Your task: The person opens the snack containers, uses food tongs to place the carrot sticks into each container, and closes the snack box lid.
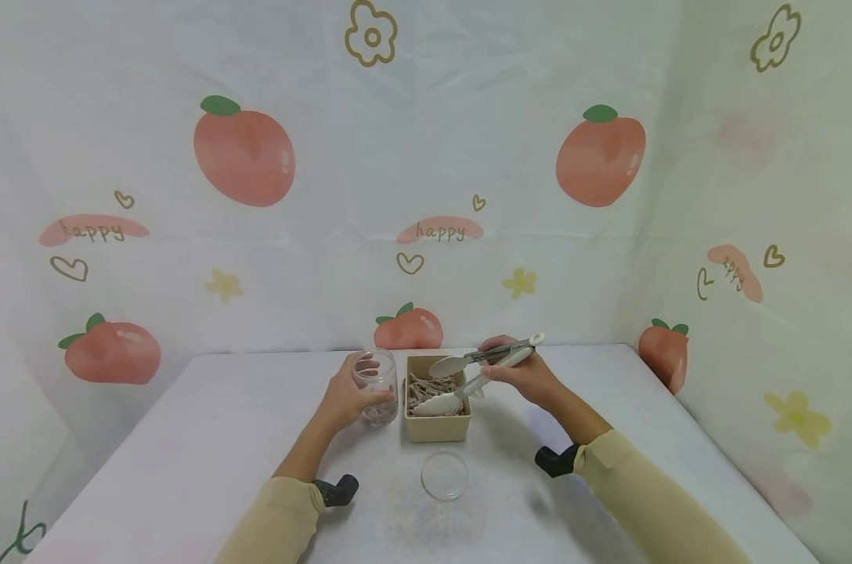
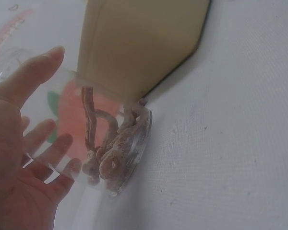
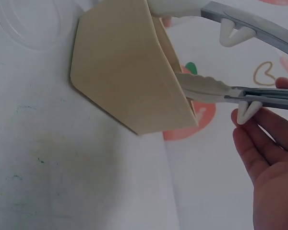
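Left hand (image 1: 347,396) grips the clear jar (image 1: 382,382), upright on the white table (image 1: 186,470), left of the beige box (image 1: 437,429). Brown root-like pieces (image 2: 116,155) lie at the jar's bottom. Right hand (image 1: 523,374) holds the tongs (image 1: 476,384), arms spread, tips at the box, which contains more pieces; whether the tips touch them is unclear. Round clear disc (image 1: 444,476) lies on the table, on the near side of the box.
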Available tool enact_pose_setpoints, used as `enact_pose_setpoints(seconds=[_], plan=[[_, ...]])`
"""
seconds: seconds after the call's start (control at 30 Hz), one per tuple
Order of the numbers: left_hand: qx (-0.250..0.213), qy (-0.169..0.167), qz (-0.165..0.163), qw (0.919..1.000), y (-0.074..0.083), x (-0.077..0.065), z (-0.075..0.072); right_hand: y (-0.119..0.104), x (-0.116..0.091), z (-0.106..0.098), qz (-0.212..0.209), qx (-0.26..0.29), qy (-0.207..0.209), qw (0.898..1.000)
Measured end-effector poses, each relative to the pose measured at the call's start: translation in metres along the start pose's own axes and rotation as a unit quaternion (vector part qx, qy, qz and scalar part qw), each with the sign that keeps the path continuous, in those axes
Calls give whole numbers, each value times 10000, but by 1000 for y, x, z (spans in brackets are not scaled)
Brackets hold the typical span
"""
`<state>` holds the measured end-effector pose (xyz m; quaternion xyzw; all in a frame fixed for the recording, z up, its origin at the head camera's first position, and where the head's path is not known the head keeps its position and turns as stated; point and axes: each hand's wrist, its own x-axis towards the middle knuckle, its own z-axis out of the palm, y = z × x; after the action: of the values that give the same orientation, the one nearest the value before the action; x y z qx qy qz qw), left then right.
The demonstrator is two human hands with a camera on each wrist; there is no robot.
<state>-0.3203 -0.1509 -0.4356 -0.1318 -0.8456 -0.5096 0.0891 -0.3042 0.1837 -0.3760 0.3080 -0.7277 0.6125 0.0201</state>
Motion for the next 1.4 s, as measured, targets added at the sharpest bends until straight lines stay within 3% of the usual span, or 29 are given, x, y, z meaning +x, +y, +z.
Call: enact_pose_setpoints(seconds=[0.2, 0.43, 0.77, 0.9, 1.0, 1.4], plan=[[88, -14, -13, 10000, 0, 0, 1, 4, 1, 0, 163, -330, -182, 9992], [45, -13, -1, 10000, 1, 0, 2, -14, 3, 13, 306, -631, -170, 9974], [49, -9, -25, 10000, 2, 0, 1, 13, 6, 14, 194, -771, 75, 9968], [40, -2, -10, 10000, 2, -1, 0, -2, 1, 20, 177, -729, 83, 9971], [21, 4, 0, 10000, 1, -1, 0, -15, -3, 24, 296, -624, 175, 9975], [-12, 7, 80, 10000, -3, 1, 0, -14, -9, 28, 554, -705, 790, 9928]])
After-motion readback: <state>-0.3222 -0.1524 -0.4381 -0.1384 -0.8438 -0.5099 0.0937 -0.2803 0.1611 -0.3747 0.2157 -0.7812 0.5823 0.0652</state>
